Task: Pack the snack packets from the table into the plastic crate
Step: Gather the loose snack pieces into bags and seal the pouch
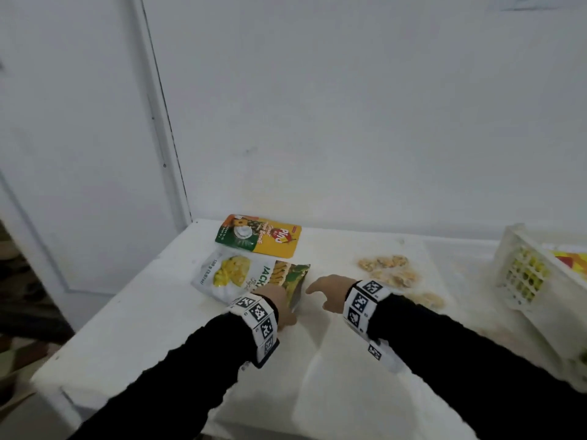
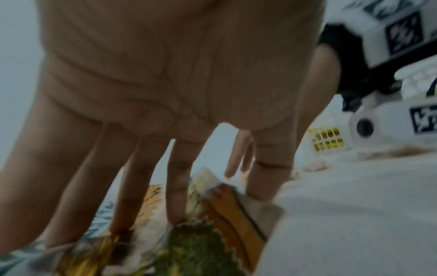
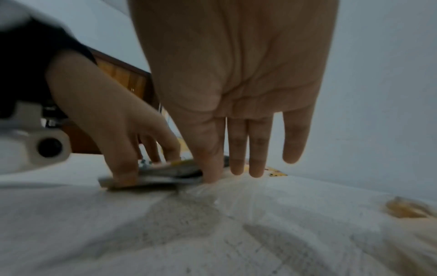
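A white and green jackfruit chips packet [image 1: 247, 274] lies on the white-covered table [image 1: 158, 328]. My left hand [image 1: 279, 304] holds its near right corner, fingers on top [image 2: 176, 186] and thumb tucked behind the edge. My right hand [image 1: 330, 290] hovers just right of that packet with its fingers straight [image 3: 257, 149], and its index tip touches the cloth by the packet's edge [image 3: 165, 173]. A yellow and green snack packet [image 1: 259, 235] lies farther back by the wall. Clear packets of pale snacks [image 1: 390, 271] lie to the right. The white plastic crate [image 1: 508, 249] stands tilted at the far right with yellow packets inside.
A white wall runs along the table's back edge, with a white door to the left. The table's left edge drops off to a patterned floor. The cloth is wrinkled in front of my hands. The crate [image 2: 327, 139] also shows in the left wrist view.
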